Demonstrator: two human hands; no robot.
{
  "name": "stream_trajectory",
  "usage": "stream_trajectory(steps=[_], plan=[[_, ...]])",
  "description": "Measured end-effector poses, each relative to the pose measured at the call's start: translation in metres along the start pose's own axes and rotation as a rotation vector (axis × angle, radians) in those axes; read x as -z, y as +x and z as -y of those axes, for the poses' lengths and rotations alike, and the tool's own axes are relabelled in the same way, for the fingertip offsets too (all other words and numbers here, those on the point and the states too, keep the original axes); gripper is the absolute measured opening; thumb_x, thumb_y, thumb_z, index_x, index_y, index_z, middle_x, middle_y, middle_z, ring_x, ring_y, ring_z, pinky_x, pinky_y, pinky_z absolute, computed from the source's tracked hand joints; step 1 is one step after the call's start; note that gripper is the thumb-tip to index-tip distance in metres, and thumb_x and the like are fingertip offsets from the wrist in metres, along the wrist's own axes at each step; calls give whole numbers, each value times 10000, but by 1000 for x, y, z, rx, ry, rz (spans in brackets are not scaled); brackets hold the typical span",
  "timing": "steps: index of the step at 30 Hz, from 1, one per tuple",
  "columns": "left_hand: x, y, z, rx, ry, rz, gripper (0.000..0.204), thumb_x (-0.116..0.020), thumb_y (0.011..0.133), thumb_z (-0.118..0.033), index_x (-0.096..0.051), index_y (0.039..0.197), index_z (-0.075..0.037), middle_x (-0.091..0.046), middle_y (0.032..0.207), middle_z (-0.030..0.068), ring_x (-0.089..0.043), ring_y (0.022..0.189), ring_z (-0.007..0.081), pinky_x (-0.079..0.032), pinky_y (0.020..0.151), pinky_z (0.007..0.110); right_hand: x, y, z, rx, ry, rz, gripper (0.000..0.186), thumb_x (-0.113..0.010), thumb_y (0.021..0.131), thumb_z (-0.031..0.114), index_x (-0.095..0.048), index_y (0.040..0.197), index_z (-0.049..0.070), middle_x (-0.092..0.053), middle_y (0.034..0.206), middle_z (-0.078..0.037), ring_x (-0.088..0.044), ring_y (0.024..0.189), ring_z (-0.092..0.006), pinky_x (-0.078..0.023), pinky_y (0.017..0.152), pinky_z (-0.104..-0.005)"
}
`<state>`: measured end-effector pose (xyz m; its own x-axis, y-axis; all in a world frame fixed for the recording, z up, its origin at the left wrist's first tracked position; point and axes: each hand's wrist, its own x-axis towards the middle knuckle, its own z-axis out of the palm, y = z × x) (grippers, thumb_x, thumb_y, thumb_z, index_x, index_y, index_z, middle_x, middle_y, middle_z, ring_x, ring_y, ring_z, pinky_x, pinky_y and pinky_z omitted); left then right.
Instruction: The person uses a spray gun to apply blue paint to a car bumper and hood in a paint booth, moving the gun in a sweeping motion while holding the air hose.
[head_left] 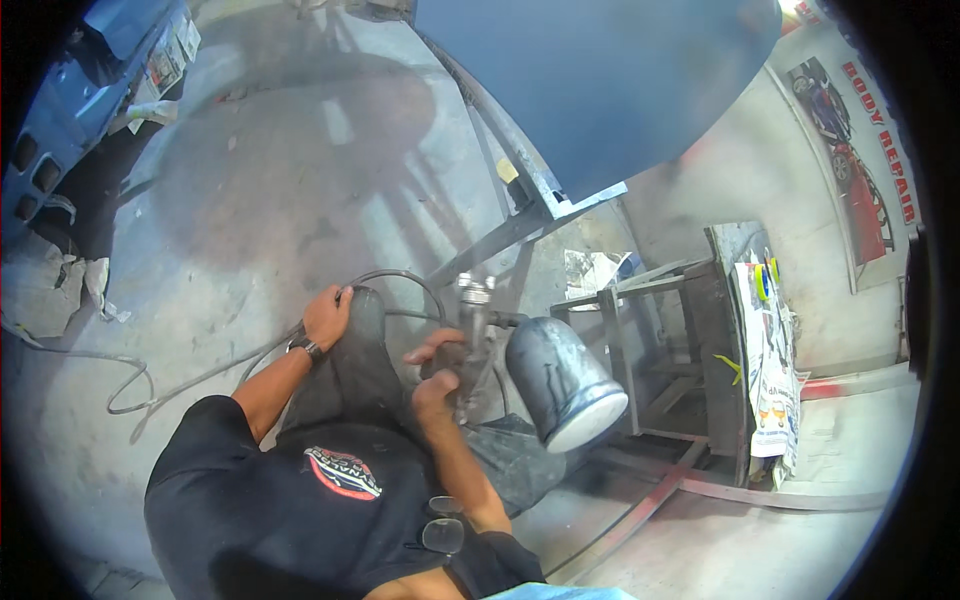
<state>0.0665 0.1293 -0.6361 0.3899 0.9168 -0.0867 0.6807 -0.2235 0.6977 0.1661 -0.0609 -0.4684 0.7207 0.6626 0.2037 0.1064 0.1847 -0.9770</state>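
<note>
Gripping silver spray gun (473, 322), right hand (436, 388) likely balances grey cylindrical cup (553, 370); left hand (327, 318) by dark hose (392, 271), closure unclear.

Your silvery spray gun (475, 312) sits near the middle of the frame, nozzle toward the top; its grey, streaked cup (555, 365) tilts just to the right, pale round end toward the lower right; your dark hose (405, 272) curves in from the left edge.

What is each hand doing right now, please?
Left hand: closed, apparently around the hose.
Right hand: closed, holding the spray gun.
</note>
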Motion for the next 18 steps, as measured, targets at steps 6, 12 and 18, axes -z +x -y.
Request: stream_trajectory(steps=[6,12,18], plan=[[6,-13,23,-10,-68,-58,430,-483,1020,-431,-645,950,-39,-667,863,207,-623,818,433,-455,695,506,2,5,73,46,136,327,766,-705,848,624,-541,1289,20,-641,1117,-137,-663,1010,-242,-520,884,-379],[32,-42,7,-135,-117,24,378,-569,990,-388,-666,918,-30,-662,800,192,-638,742,390,-470,665,470,54,-26,108,-99,131,-127,716,-600,910,644,-534,1183,-15,-604,944,-106,-633,737,-185,-539,609,-326],[49,-78,-34,-215,-94,272,337,-635,957,-358,-685,908,-28,-675,808,176,-660,724,335,-490,660,445,95,-26,156,-138,-96,-594,806,-444,950,707,-476,1298,-20,-651,976,-173,-562,493,-191,-474,428,-282]])
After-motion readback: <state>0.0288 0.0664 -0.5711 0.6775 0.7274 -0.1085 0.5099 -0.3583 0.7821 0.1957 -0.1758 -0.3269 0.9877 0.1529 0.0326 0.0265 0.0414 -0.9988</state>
